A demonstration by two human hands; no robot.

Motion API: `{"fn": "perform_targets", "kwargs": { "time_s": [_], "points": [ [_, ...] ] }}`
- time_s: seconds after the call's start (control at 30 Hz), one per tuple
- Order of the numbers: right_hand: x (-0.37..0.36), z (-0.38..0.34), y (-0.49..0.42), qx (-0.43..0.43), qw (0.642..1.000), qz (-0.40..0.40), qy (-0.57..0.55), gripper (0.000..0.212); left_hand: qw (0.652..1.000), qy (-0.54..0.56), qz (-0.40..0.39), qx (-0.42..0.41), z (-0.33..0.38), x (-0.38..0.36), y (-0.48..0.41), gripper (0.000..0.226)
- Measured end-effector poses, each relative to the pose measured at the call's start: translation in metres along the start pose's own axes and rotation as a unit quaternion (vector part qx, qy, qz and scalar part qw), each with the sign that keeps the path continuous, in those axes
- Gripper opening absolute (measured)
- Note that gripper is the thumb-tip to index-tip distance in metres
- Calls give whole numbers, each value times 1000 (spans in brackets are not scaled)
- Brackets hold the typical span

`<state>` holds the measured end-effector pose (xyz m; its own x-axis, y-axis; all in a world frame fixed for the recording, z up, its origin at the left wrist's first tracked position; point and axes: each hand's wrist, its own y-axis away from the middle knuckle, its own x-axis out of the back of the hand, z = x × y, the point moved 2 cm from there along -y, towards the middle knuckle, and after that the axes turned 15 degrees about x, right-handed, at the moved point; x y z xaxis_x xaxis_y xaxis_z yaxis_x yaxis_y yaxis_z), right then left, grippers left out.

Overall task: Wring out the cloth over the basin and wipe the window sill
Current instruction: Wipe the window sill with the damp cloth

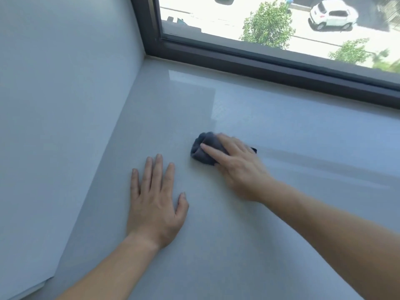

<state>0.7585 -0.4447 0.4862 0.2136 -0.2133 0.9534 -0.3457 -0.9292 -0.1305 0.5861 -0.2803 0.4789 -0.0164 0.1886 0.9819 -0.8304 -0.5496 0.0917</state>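
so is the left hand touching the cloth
Apart. The head view shows bare sill between the left hand and the cloth.

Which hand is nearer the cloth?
Right. The right hand presses on the cloth; the left hand lies flat on the sill, apart from it.

The cloth (204, 148) lies on the sill (281, 131), pressed under the right hand (238, 167). The left hand (154, 204) is laid flat on the sill, left of and nearer than the cloth. A wall (65, 94) bounds the sill's left; the window frame (259, 66) lies behind.
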Motion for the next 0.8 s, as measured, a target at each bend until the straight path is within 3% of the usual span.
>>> {"fn": "perform_targets", "kwargs": {
  "time_s": [0.1, 0.17, 0.2, 0.3, 0.37, 0.43, 0.53, 0.6, 0.73, 0.8],
  "points": [
    [18, 69, -9, -240, 967, 90, 0, 52, 1000, -6, -3, 0, 1, 0, -1, 74],
    [16, 60, -10, -307, 944, 119, -1, 53, 1000, -5, -3, 2, 2, 0, -2, 74],
    [11, 40, -8, -286, 953, 104, 3, 56, 1000, -7, -4, 3, 2, -1, -1, 74],
    [-7, -33, 11, -111, 993, 45, -16, 62, 1000, -14, -6, 6, 2, 1, -1, 74],
    [-8, -42, 22, -33, 999, 7, -28, 58, 1000, -20, -9, 8, 3, 2, 0, 74],
    [-1, -10, 15, -49, 999, 18, -5, 54, 1000, -21, -6, 9, 3, 2, 0, 75],
    [10, 44, 2, -222, 972, 80, -4, 54, 1000, -19, -2, 9, 2, 1, 0, 75],
    [6, 31, 1, -279, 955, 101, -6, 56, 1000, -19, -4, 9, 3, 0, -1, 75],
    [-14, -53, 21, -118, 992, 47, -10, 62, 1000, -16, -8, 13, 3, -2, 0, 75],
    [-13, -47, 27, -57, 998, 17, -10, 57, 1000, -15, -12, 12, 3, -2, 2, 75]
  ]
}}
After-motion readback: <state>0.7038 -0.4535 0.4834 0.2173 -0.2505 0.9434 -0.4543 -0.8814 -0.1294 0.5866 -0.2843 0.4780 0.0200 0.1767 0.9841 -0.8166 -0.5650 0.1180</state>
